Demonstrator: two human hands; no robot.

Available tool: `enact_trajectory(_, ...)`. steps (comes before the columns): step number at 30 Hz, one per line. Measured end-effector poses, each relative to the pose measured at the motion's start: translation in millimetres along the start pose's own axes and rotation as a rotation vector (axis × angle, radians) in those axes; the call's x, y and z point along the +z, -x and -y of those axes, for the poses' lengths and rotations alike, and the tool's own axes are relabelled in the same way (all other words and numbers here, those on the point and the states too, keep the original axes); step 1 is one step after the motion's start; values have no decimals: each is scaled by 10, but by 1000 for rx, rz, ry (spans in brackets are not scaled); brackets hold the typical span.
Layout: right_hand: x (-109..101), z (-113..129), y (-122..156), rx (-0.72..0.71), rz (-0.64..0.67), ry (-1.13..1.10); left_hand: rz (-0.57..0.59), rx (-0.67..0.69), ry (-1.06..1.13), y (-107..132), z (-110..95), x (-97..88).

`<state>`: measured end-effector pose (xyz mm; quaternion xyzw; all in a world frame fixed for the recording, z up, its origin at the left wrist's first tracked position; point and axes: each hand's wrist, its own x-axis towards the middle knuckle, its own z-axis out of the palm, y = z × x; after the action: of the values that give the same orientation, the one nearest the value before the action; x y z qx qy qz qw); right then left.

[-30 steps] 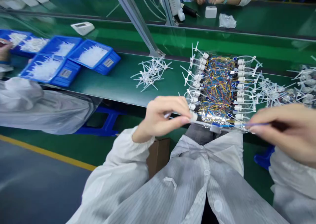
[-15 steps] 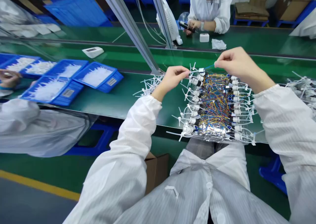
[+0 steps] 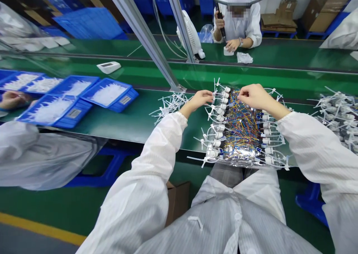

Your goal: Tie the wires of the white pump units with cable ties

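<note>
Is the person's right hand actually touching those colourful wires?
Touching: the head view shows the right hand with its fingertips pressed down among the coloured wires.

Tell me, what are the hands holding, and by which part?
Cannot tell. The left hand's fingers are by white connectors, the right hand's fingers on coloured wires; no clear grip shows.

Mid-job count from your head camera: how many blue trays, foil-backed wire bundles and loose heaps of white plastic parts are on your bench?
Blue trays: 5
Foil-backed wire bundles: 1
Loose heaps of white plastic parts: 2
Total: 8
</note>
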<state>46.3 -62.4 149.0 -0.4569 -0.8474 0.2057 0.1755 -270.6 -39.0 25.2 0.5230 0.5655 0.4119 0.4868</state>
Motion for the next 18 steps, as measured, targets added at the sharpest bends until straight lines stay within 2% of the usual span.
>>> enact_trajectory(2, 57, -23, -49, -2, 45, 74, 40, 19, -7, -16, 7, 49)
enact_trajectory(5, 118, -64, -107, -37, 344, 144, 60, 47, -37, -60, 4, 94)
enact_trajectory(6, 143, -75, -125, -49, 403, 168, 59, 59, -52, -79, -6, 103)
enact_trajectory(7, 176, -84, -146, -55, 407, 192, 53, 72, -67, -100, -21, 110)
enact_trajectory(10, 325, -104, -223, -61, 254, 202, 25, 82, -131, -159, -105, 128)
enact_trajectory(13, 496, -115, -304, -48, 243, 41, -13, 140, -237, -168, -260, 130)
enact_trajectory(15, 560, -120, -350, 58, 192, -212, -4, 262, -291, -122, -408, 115)
enact_trajectory(18, 530, -127, -403, 323, -78, -781, 36, 434, -293, 8, -668, 87)
